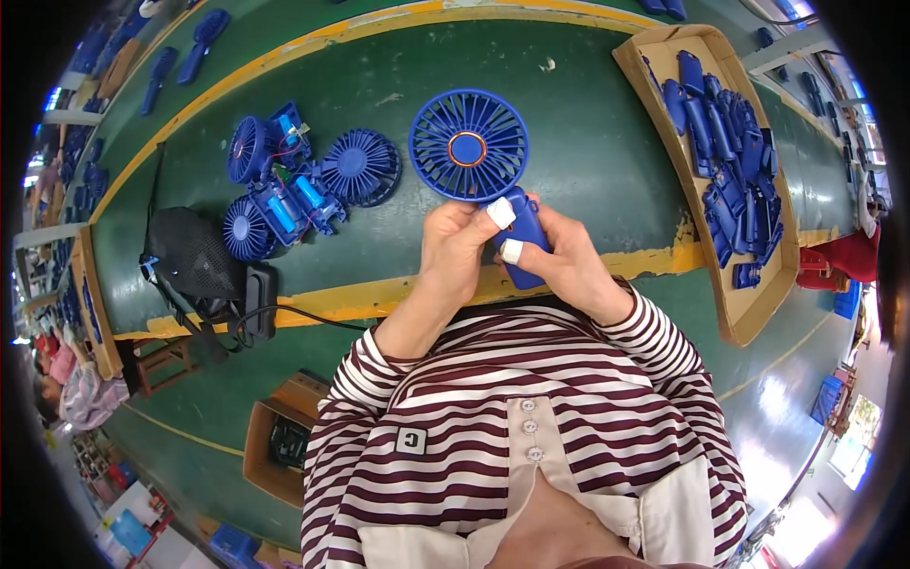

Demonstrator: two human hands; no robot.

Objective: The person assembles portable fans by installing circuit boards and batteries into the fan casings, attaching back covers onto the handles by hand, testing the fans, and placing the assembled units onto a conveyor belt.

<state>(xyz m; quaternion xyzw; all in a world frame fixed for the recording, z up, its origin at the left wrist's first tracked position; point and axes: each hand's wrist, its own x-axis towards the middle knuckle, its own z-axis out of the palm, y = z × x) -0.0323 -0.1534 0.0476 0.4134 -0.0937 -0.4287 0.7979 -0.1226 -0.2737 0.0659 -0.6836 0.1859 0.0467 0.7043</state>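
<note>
Both my hands hold a blue handheld fan (466, 149) above the near edge of the green table, its round grille pointing away from me. My left hand (457, 242) grips the neck just below the grille, its thumb wrapped in white. Around the blue handle stands my right hand (573, 266), its white-wrapped thumb pressed on the handle's front. To the left lie several opened fan units (289, 204) with blue battery cells and wires showing. Next to them a blue fan head (361, 167) rests with its grille up.
A cardboard tray (744, 318) full of blue handle shells (730, 171) lies at the right. A black mesh bag (190, 251) sits at the table's left edge, a cable running from it toward me. Further blue fans (202, 45) lie beyond a yellow strip. An open cardboard box (270, 441) stands on the floor.
</note>
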